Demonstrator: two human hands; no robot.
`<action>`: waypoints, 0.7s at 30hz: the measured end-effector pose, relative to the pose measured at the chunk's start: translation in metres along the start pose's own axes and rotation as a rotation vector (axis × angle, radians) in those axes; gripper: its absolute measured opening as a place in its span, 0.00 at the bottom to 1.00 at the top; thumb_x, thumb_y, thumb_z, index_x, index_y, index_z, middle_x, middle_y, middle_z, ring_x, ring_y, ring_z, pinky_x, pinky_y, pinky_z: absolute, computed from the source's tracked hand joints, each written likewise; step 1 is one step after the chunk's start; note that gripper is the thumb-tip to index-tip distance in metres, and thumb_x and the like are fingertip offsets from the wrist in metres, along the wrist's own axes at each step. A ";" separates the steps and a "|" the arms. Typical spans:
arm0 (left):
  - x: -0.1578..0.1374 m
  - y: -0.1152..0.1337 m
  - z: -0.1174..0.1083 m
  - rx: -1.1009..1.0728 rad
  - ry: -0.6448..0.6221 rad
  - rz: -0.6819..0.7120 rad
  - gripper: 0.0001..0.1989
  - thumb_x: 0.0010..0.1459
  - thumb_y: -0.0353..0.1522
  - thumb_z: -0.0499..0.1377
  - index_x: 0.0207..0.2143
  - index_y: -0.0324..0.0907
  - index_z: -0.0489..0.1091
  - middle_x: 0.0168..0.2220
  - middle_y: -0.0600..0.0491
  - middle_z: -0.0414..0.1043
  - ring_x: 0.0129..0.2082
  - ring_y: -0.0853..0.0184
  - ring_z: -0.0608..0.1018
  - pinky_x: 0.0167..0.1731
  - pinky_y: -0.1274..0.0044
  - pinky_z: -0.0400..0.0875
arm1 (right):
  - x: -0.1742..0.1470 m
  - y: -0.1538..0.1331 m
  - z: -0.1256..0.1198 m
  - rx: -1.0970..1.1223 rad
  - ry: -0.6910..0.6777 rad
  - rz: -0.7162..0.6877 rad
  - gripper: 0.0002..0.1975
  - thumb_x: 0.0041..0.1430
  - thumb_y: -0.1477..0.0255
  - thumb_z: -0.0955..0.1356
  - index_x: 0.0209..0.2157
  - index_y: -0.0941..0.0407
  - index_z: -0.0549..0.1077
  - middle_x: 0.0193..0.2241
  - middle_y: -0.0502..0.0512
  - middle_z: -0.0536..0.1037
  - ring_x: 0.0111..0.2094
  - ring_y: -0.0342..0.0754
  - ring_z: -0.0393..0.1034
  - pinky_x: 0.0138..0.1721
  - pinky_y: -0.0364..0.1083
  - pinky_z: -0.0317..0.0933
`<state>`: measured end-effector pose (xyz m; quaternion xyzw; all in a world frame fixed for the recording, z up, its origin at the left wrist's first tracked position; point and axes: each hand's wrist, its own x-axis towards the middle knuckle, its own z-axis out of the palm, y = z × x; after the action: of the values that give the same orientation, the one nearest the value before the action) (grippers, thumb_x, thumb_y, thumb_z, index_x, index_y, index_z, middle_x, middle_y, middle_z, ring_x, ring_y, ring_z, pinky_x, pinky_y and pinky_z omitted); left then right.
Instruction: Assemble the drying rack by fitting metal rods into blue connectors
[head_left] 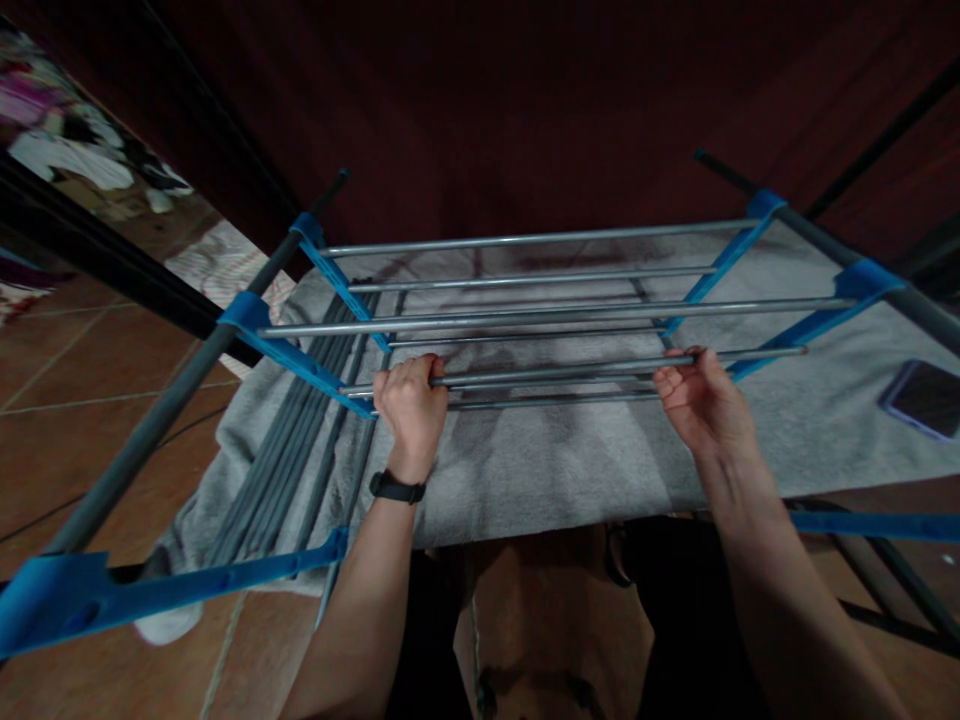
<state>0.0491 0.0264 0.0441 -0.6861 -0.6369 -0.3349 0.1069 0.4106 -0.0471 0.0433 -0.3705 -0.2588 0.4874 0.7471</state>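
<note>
A thin grey metal rod [551, 374] spans the front of a rack made of grey tubes and blue plastic brackets. My left hand [410, 398], with a dark band on its wrist, is wrapped round the rod near its left end, close to a blue bracket [304, 366]. Toward the other end, my right hand [705, 400] pinches the rod between thumb and fingers, palm turned up. The rod's right tip sticks out beyond that hand, in front of the right blue bracket [799, 335]. Behind it, another rod [555, 318] bridges the two side brackets.
Several loose grey rods [289, 455] lie on a grey cloth [525, 480] at the left. A phone [926, 398] rests on the cloth at the right. Blue bracket arms [225, 578] extend near me at both sides. A dark red curtain [510, 110] hangs behind the rack.
</note>
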 end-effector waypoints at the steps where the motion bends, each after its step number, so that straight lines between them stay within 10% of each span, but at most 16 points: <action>1: 0.000 0.000 0.000 -0.006 -0.005 -0.007 0.12 0.66 0.35 0.53 0.39 0.45 0.77 0.35 0.47 0.79 0.39 0.57 0.78 0.42 0.67 0.60 | -0.001 -0.001 0.000 0.002 -0.008 -0.002 0.06 0.58 0.63 0.75 0.32 0.49 0.78 0.34 0.45 0.82 0.33 0.40 0.77 0.41 0.40 0.76; 21: -0.001 -0.001 0.000 0.005 0.001 0.019 0.11 0.66 0.34 0.53 0.38 0.46 0.77 0.34 0.48 0.80 0.38 0.58 0.78 0.41 0.68 0.59 | 0.002 0.001 -0.003 0.025 -0.002 -0.005 0.07 0.58 0.62 0.76 0.32 0.49 0.78 0.35 0.46 0.82 0.36 0.41 0.78 0.41 0.41 0.77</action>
<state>0.0484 0.0262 0.0433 -0.6918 -0.6310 -0.3328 0.1122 0.4131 -0.0460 0.0412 -0.3600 -0.2545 0.4891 0.7526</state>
